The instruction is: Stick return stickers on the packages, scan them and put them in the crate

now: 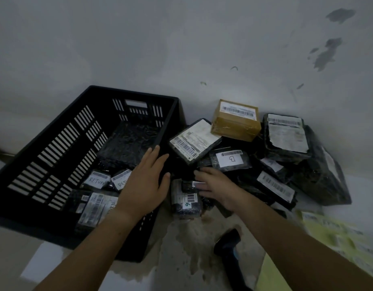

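- Two hands, head view: the left hand (144,181) lies flat over the black crate (128,92) at its right rim, fingers straight and together, holding nothing.
- The right hand (215,185) is blurred, fingers extended; it seems to touch a small black package (186,203) just beside the crate, with no grasp visible.
- Piled packages (275,185) lie to the right by the wall, and a scanner (227,246) lies on the floor.
- A label (96,179) inside the crate reads "RETURN"; another label (231,160) in the pile reads "B".
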`<state>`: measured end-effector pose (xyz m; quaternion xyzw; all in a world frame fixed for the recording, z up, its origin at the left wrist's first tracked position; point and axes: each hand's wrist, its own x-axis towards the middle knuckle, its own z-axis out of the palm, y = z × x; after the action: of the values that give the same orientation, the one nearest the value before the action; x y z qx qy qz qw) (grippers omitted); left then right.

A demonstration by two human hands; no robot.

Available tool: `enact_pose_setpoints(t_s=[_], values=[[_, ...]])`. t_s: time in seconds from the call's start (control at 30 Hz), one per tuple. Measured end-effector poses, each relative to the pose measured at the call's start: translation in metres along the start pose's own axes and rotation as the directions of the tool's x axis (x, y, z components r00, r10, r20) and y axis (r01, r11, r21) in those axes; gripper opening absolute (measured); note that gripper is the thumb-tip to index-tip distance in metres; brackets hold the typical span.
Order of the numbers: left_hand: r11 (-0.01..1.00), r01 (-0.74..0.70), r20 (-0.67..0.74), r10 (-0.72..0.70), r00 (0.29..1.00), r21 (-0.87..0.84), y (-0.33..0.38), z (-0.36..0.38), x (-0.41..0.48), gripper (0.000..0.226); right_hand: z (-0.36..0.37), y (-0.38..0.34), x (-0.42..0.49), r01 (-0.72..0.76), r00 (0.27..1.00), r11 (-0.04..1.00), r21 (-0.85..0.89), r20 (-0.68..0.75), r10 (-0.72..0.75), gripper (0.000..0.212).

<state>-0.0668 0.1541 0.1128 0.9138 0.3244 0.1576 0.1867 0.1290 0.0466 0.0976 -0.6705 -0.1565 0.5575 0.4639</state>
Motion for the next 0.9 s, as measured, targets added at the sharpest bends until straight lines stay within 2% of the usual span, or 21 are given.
enact_pose_setpoints(t_s=[0.13, 0.27, 0.5, 0.67, 0.9], values=[[0.997, 0.02, -0.003, -0.02, 1.0, -0.075, 0.002, -0.001, 0.0, 0.054, 0.034, -0.019, 0.032, -0.083, 0.995, 0.936, 0.341, -0.024, 0.097, 0.063], [0.989, 0.048, 0.013, -0.047, 0.999, -0.141, 0.003, -0.004, 0.0, 0.061, 0.049, -0.024, 0.043, -0.033, 0.987, 0.879, 0.477, -0.125, 0.104, 0.043], [0.954, 0.096, 0.005, -0.098, 0.995, -0.285, 0.005, -0.007, 0.0, 0.055, 0.043, -0.031, 0.02, 0.074, 0.985, 0.902, 0.425, -0.174, 0.002, 0.053], [0.83, 0.175, 0.016, -0.197, 0.98, -0.53, 0.004, -0.01, -0.003, 0.055, 0.026, -0.03, -0.022, 0.049, 0.995, 0.909, 0.413, -0.099, -0.009, 0.058], [0.826, 0.171, 0.019, -0.191, 0.981, -0.537, 0.001, -0.01, -0.004, 0.059, -0.002, -0.016, -0.064, 0.031, 0.997, 0.935, 0.353, -0.077, -0.004, 0.051]])
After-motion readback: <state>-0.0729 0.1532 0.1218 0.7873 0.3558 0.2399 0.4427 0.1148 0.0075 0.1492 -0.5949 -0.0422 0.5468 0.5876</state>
